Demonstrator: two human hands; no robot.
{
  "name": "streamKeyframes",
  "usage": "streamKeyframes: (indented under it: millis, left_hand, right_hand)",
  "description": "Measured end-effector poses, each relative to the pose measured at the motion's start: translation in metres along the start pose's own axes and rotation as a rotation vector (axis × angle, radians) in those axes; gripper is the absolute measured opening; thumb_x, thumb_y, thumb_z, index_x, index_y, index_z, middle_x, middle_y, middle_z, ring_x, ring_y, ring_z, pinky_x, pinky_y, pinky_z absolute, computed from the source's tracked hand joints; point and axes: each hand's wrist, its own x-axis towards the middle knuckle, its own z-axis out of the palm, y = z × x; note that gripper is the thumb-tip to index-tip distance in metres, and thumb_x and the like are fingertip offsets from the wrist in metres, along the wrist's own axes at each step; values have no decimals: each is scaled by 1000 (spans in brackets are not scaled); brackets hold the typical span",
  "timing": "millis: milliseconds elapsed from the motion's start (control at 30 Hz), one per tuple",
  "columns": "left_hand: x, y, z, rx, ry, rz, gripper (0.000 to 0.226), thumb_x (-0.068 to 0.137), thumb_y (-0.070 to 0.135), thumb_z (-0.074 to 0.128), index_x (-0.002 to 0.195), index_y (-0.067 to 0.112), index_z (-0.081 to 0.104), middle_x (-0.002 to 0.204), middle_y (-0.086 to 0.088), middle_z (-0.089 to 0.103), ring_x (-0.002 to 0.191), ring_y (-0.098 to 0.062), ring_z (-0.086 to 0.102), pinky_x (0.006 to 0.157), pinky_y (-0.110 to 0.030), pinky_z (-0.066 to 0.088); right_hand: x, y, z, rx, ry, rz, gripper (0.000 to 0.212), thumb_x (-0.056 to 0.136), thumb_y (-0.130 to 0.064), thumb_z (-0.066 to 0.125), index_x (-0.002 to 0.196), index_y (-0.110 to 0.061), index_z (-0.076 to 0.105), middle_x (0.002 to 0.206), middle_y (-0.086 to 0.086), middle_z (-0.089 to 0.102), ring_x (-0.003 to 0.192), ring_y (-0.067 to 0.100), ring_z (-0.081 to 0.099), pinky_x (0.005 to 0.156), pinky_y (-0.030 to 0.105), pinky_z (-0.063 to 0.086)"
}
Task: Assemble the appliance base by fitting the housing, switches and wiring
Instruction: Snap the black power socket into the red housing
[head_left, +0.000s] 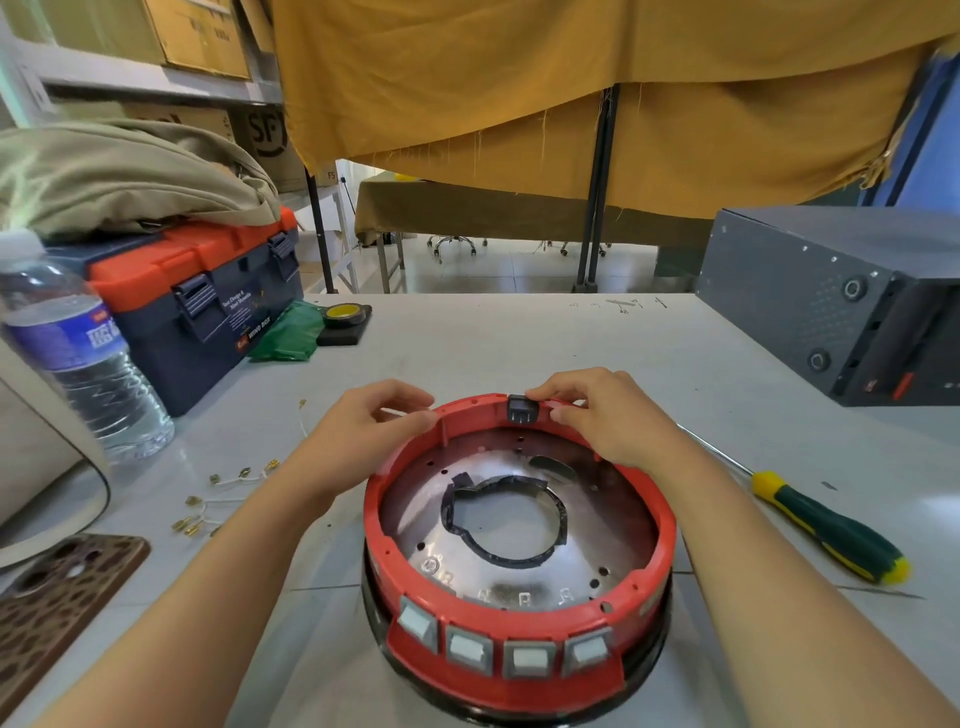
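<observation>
A round red housing (660, 525) stands in front of me on the table, with a shiny metal plate (597, 525) inside and several grey rocker switches (527, 657) along its near wall. A small black socket part (521, 408) sits in a notch at the far rim. My left hand (371, 421) grips the far rim left of the socket, fingers curled over it. My right hand (597, 410) pinches the rim at the socket, index finger on top of it and thumb beside it. White wires with brass terminals (223, 499) lie on the table to the left.
A green and yellow screwdriver (826, 525) lies to the right, a grey metal box (831, 296) behind it. To the left stand a water bottle (78, 358), an orange and blue toolbox (208, 291), a tape roll (343, 314) and a patterned phone case (62, 603).
</observation>
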Motion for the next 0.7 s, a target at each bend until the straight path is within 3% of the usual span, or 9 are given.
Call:
streamKeyframes:
  millis: [167,367,500,700]
  left_hand:
    - [-22,-2,-8,-54,-4,-43,22,88,15,58,103,31,62,101,10,65,88,-4,61,66,-15,43]
    - [-38,2,-8,-150,-28,-61,31,88,2,50,108,24,55,108,13,66,92,-4,60,71,-18,42]
    - [-44,1,-9,-194,-27,-54,30,89,0,49,111,20,55,117,7,63,106,-8,59,85,-22,45]
    - [-46,-5,-23,-147,43,-20,22,90,3,52,102,17,64,103,5,70,100,-10,64,86,-24,48]
  right_hand:
    - [-10,-2,-2,-23,31,46,31,92,-8,56,116,-24,68,122,4,65,119,20,55,98,23,36]
    - [-26,-4,-9,-44,-12,58,38,94,-3,50,124,-23,63,132,-4,59,124,13,52,100,15,30]
    - [-34,-2,-11,-54,33,98,38,94,-4,50,124,-22,63,131,-2,60,124,17,52,105,24,34]
    - [-45,5,-9,-80,198,198,36,93,-7,49,121,-22,65,126,9,63,119,28,55,99,41,45]
